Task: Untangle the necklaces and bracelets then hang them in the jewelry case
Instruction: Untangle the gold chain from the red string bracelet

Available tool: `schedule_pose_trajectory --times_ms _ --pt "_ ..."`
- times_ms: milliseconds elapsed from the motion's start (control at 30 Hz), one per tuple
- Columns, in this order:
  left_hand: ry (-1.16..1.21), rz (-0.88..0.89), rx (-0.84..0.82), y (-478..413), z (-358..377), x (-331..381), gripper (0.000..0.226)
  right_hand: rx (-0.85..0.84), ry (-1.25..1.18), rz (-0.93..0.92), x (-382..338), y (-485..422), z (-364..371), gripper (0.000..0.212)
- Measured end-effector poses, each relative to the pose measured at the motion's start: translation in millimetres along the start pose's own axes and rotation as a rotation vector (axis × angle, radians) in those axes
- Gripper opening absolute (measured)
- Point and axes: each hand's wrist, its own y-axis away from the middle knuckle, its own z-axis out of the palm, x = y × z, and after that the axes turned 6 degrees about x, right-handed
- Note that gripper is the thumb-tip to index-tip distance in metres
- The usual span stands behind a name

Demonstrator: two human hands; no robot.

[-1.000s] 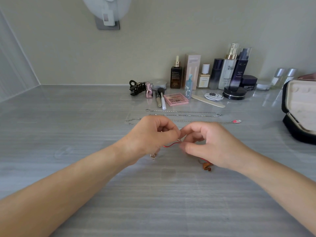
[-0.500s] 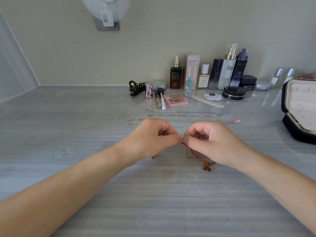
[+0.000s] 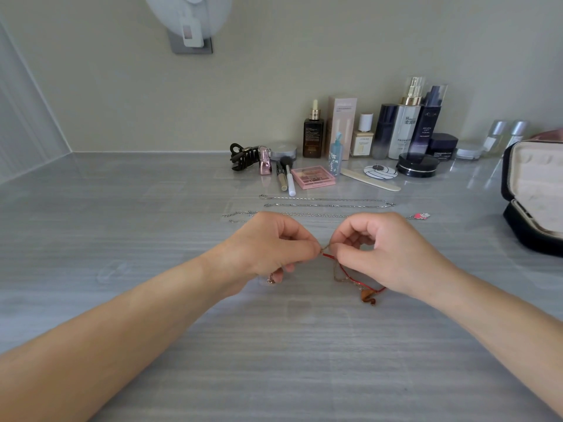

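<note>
My left hand (image 3: 271, 248) and my right hand (image 3: 393, 251) meet fingertip to fingertip over the grey table, both pinching a tangle of a red cord bracelet (image 3: 347, 274) and a thin gold chain (image 3: 336, 274). The red cord trails down to an orange charm (image 3: 368, 296) lying on the table. A small gold pendant (image 3: 270, 280) hangs below my left hand. Two silver chains lie straightened beyond my hands: a doubled one (image 3: 327, 202) and one with a pink charm (image 3: 422, 216). The open black jewelry case (image 3: 531, 190) stands at the right edge.
Along the back wall stand several cosmetic bottles (image 3: 405, 123), a black jar (image 3: 418, 166), a pink eyeshadow palette (image 3: 313, 177), a black hair claw (image 3: 242, 156), brushes (image 3: 288, 178) and a nail file (image 3: 370, 180). A round mirror (image 3: 189, 16) is on the wall.
My hands have drawn slightly apart and lifted; the red cord, earlier stretched between my fingers, now hangs below my right hand down to the orange charm.
</note>
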Motion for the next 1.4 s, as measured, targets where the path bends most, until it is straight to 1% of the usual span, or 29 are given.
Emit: schedule_pose_trajectory --times_ms 133,333,400,533,667,933,1033,1100,1233,1333,1400 --pt "0.075 -0.042 0.006 -1.3 0.4 0.4 0.018 0.047 0.036 -0.071 2.0 1.9 1.3 0.01" --pt "0.084 -0.05 0.004 -1.0 1.9 -0.3 0.015 0.103 0.25 -0.26 -2.1 5.7 4.8 0.005" --pt "0.08 -0.049 0.013 -1.2 2.0 -0.4 0.018 0.119 0.312 -0.297 -2.0 5.1 6.3 0.009" --pt "0.042 -0.046 0.025 -0.4 1.7 0.0 0.022 0.155 0.369 -0.315 -2.7 5.7 6.1 0.013" --pt "0.016 -0.04 0.032 -0.4 2.5 -0.6 0.02 0.144 0.424 -0.338 -3.7 5.6 5.3 0.012" --pt "0.054 -0.049 0.023 -0.5 1.1 -0.1 0.018 0.151 0.49 -0.39 -3.6 6.0 4.0 0.011" --pt "0.055 -0.049 0.025 -0.7 1.4 -0.1 0.018 0.165 0.527 -0.413 -2.7 6.9 4.0 0.017" --pt "0.059 -0.049 0.027 -1.7 1.0 -0.8 0.019 0.175 0.53 -0.424 -2.5 7.1 3.5 0.019" --pt "0.051 -0.044 0.024 -1.6 -0.4 -0.7 0.017 0.206 0.476 -0.403 -1.8 5.4 3.1 0.013" --pt "0.018 -0.011 0.038 -0.6 -0.6 0.4 0.017 0.171 0.369 -0.362 0.8 2.8 0.9 0.017" --pt "-0.012 0.02 0.059 -0.8 -0.6 0.0 0.017 0.141 0.273 -0.315 1.5 1.7 -0.2 0.016"
